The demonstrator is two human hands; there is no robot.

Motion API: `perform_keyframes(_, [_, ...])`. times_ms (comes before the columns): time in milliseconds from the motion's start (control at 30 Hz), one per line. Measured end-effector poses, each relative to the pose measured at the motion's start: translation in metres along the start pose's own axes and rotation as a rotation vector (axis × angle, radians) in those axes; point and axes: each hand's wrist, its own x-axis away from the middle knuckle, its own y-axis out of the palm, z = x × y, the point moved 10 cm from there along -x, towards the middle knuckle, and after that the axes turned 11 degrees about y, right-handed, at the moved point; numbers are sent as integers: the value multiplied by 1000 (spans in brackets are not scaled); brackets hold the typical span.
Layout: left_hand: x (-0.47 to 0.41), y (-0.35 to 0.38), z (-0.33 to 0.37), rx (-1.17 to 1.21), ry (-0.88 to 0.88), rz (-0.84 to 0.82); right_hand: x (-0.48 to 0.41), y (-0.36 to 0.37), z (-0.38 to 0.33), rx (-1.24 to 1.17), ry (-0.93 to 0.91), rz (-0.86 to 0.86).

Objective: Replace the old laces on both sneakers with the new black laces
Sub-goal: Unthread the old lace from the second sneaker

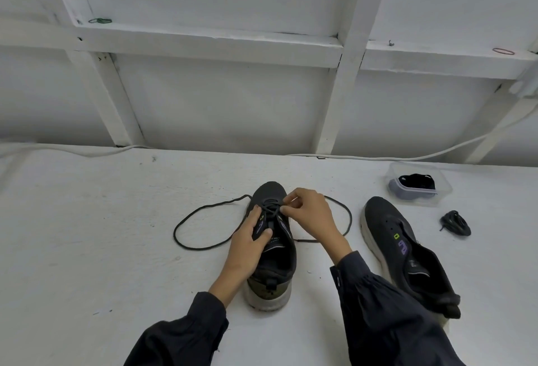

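Step in hand: lacing the first sneaker, which stands mid-table with its toe pointing away from the person; only the eyelets nearest the toe carry lace, so I judge this an early stage.
Left hand: holds the sneaker's left flap, fingers along the outside and thumb curled onto the tongue, steadying it.
Right hand: fingertips pinched together on the black lace at the right-hand eyelets.
Lace: both long ends trail loose on the table, one looping out left, the other curving round behind the right hand.
Second sneaker: lies to the right, well apart, with bare eyelets and no lace.
Spare laces: a black bundle lies beyond the second sneaker; another dark bundle sits in a clear plastic box. Which is old and which new, I cannot tell.
Next move calls for: drawing the pinched end through, evening both ends, then crossing to the next eyelet while the left hand holds the flap.
Progress: roughly a quarter, as I judge it.
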Motion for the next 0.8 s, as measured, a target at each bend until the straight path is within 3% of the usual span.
perform_keyframes(267, [0,0,-1,-3,-9,0,5,3,6,-103,11,18])
perform_keyframes(567, [2,1,4,-22,0,-18,7,9,-16,236,-44,60])
perform_keyframes(800, [1,0,4,-31,2,-27,-1,10,-20,185,-80,89])
